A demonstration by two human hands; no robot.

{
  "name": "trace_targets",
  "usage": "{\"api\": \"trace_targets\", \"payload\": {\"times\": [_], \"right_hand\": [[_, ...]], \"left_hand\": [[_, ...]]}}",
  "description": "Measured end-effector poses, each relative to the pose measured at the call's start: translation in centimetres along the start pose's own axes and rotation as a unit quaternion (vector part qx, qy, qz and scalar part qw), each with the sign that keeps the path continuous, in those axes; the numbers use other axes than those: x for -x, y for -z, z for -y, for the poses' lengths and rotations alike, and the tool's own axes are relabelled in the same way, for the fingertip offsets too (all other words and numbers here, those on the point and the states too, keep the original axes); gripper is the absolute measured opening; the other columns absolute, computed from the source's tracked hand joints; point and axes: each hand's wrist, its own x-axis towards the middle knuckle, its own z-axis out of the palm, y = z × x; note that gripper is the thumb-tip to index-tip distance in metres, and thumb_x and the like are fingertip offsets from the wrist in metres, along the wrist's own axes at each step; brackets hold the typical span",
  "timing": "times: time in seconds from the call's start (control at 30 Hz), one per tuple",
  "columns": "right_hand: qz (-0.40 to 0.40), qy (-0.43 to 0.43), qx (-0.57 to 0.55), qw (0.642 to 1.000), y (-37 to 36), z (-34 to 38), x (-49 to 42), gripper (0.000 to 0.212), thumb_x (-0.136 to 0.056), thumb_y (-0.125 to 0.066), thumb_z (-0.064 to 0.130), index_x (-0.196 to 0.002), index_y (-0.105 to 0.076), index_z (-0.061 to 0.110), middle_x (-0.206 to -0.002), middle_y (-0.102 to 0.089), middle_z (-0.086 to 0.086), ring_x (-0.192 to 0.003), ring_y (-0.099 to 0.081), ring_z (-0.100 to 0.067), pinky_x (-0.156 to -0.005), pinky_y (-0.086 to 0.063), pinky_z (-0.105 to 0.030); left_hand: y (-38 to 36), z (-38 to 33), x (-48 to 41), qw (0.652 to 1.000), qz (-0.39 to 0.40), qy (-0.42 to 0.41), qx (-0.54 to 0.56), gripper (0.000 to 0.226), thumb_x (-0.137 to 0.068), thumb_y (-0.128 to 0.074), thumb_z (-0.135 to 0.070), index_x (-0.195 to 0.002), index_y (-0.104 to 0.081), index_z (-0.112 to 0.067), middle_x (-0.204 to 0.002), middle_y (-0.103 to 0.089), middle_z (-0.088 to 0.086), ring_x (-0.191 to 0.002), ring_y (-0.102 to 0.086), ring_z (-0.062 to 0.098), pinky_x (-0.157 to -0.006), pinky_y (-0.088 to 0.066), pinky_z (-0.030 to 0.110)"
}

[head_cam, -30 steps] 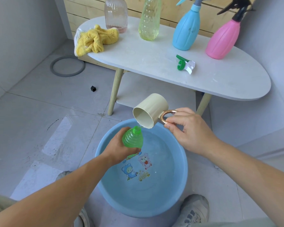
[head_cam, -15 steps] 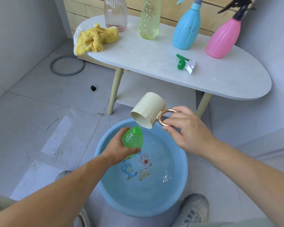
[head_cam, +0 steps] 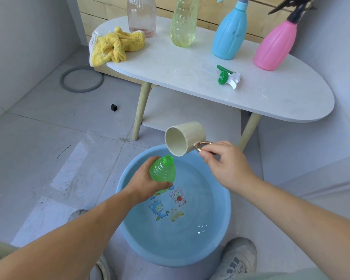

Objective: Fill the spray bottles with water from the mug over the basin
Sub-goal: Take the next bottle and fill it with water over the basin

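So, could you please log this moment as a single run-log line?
left hand: grips green ribbed plastic bottle over blue plastic basin | right hand: holds tipped cream mug by gold handle | no stream visible

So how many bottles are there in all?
5. Four stand on the table: clear bottle, yellow bottle, blue bottle, pink bottle. The left hand holds the green bottle over the basin. None seems hidden.

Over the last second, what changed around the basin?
The right hand raised the mug slightly and swung its opening toward the camera, away from the green bottle; no stream shows now. Its fingers keep hold of the handle. The left hand still grips the bottle over the basin; the table items are unmoved.
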Motion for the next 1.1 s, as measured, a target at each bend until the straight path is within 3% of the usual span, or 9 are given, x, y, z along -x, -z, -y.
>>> {"api": "trace_targets", "payload": {"times": [0.07, 0.1, 0.23, 0.33, 0.5, 0.7, 0.8, 0.97, 1.1], "right_hand": [[-0.005, -0.14, -0.101, 0.985, -0.9, -0.6, -0.3, 0.023, -0.097, -0.058, 0.026, -0.081, -0.071, 0.015, -0.07, -0.068, 0.001, -0.059, -0.052, 0.0, -0.06, -0.039, -0.022], [0.001, -0.189, -0.124, 0.974, -1.5, -1.4, -0.4, 0.025, -0.097, -0.057, 0.028, -0.08, -0.071, 0.016, -0.067, -0.069, 0.003, -0.058, -0.052, -0.004, -0.061, -0.041, -0.026], [0.04, -0.316, -0.184, 0.93, -4.6, -4.8, 0.7, 0.028, -0.097, -0.058, 0.03, -0.073, -0.07, 0.021, -0.058, -0.067, 0.008, -0.069, -0.059, -0.014, -0.087, -0.053, -0.043], [0.08, -0.361, -0.183, 0.911, -6.5, -6.4, 2.0, 0.029, -0.098, -0.057, 0.03, -0.075, -0.07, 0.017, -0.064, -0.068, 0.004, -0.069, -0.056, -0.016, -0.09, -0.052, -0.042], [0.096, -0.396, -0.151, 0.9, -8.8, -8.2, 2.0, 0.032, -0.097, -0.056, 0.031, -0.081, -0.071, 0.008, -0.067, -0.069, 0.003, -0.069, -0.057, -0.019, -0.084, -0.053, -0.04], [0.126, -0.402, -0.09, 0.902, -10.3, -9.3, 2.1, 0.035, -0.099, -0.053, 0.03, -0.085, -0.073, 0.004, -0.075, -0.072, -0.004, -0.056, -0.051, -0.015, -0.057, -0.04, -0.025], [0.132, -0.408, -0.08, 0.9, -10.6, -9.6, 2.0, 0.037, -0.099, -0.053, 0.031, -0.083, -0.073, 0.004, -0.081, -0.074, -0.009, -0.058, -0.052, -0.017, -0.056, -0.039, -0.025], [0.138, -0.41, -0.083, 0.898, -10.7, -9.8, 1.9, 0.035, -0.099, -0.053, 0.03, -0.083, -0.072, 0.005, -0.07, -0.067, 0.0, -0.056, -0.051, -0.014, -0.054, -0.037, -0.023], [0.137, -0.409, -0.086, 0.898, -11.0, -9.9, 1.8, 0.037, -0.099, -0.054, 0.031, -0.067, -0.063, 0.014, -0.073, -0.069, -0.003, -0.056, -0.049, -0.013, -0.054, -0.037, -0.025]], "left_hand": [[0.1, 0.2, 0.0, 1.0, 0.001, -0.001, -0.002, 0.074, -0.071, -0.092, -0.019, -0.126, -0.046, -0.04, -0.112, -0.06, -0.011, -0.099, -0.06, 0.008, -0.068, -0.055, 0.022], [0.1, 0.4, 0.0, 1.0, 0.001, -0.002, -0.003, 0.074, -0.07, -0.092, -0.02, -0.126, -0.046, -0.04, -0.112, -0.06, -0.012, -0.101, -0.06, 0.01, -0.069, -0.052, 0.02], [0.0, 1.1, -0.1, 1.0, 0.0, 0.003, -0.01, 0.079, -0.069, -0.093, -0.023, -0.133, -0.047, -0.035, -0.118, -0.061, -0.009, -0.109, -0.06, 0.015, -0.074, -0.048, 0.018], [0.0, 1.4, -0.1, 1.0, 0.003, 0.007, -0.009, 0.077, -0.071, -0.092, -0.022, -0.129, -0.045, -0.039, -0.117, -0.06, -0.01, -0.107, -0.06, 0.012, -0.067, -0.048, 0.012], [-0.3, 2.0, -0.2, 1.0, 0.006, 0.012, -0.009, 0.079, -0.07, -0.093, -0.022, -0.131, -0.046, -0.039, -0.116, -0.062, -0.012, -0.107, -0.061, 0.009, -0.075, -0.049, 0.016], [-0.7, 2.7, -0.6, 1.0, 0.007, 0.012, -0.021, 0.08, -0.067, -0.093, -0.025, -0.13, -0.048, -0.041, -0.115, -0.063, -0.012, -0.107, -0.062, 0.01, -0.089, -0.053, 0.03], [-0.8, 3.0, -0.7, 1.0, 0.007, 0.015, -0.024, 0.08, -0.065, -0.093, -0.028, -0.129, -0.048, -0.042, -0.116, -0.063, -0.012, -0.106, -0.062, 0.01, -0.089, -0.053, 0.03], [-1.0, 2.7, -0.8, 1.0, 0.012, 0.014, -0.023, 0.079, -0.067, -0.093, -0.026, -0.13, -0.048, -0.041, -0.116, -0.063, -0.011, -0.107, -0.062, 0.01, -0.09, -0.053, 0.031], [-0.9, 2.3, -0.6, 1.0, 0.011, 0.013, -0.021, 0.075, -0.07, -0.092, -0.022, -0.124, -0.046, -0.044, -0.114, -0.063, -0.012, -0.105, -0.061, 0.007, -0.086, -0.051, 0.025]]}}
